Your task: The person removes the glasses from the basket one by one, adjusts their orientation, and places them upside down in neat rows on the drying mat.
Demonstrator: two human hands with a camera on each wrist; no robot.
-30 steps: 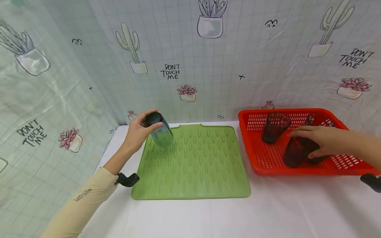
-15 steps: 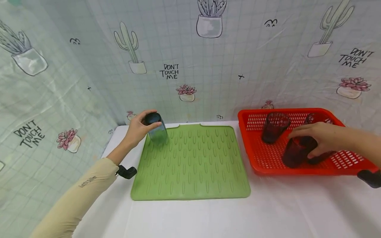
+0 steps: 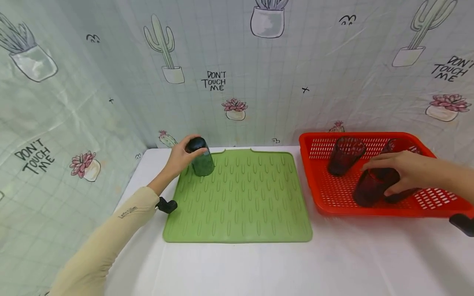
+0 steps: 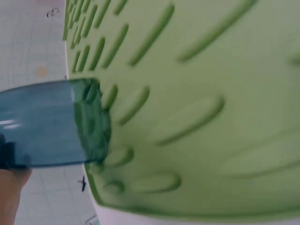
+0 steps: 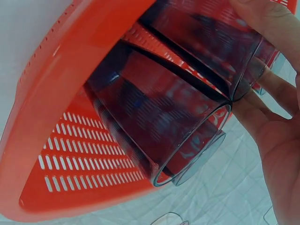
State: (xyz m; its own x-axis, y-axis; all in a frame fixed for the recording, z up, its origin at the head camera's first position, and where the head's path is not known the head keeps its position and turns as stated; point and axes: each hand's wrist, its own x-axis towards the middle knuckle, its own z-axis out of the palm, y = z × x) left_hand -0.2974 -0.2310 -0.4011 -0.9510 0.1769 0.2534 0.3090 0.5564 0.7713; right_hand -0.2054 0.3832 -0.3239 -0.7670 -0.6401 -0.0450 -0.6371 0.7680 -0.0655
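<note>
My left hand (image 3: 180,157) holds a bluish clear drinking glass (image 3: 203,164) by its dark upper end. The glass is mouth down over the back left corner of a green ridged mat (image 3: 244,197). In the left wrist view the wide end of the glass (image 4: 47,124) meets the mat, touching it as far as I can tell. At the right, my right hand (image 3: 403,168) grips a dark glass (image 3: 368,189) in a red basket (image 3: 322,211). The right wrist view shows the thumb on one side of this glass (image 5: 201,40) and the fingers at its rim.
Further glasses stand in the basket: one at the back left (image 3: 345,156), one at the back right (image 3: 401,144), and one beside the gripped glass (image 5: 154,108). A patterned curtain (image 3: 274,107) hangs behind the white table (image 3: 259,267).
My left hand has brought the glass from a tilt to nearly upright and lower, onto the mat's back left corner. The right hand stays on its glass. The head view has shifted slightly.
</note>
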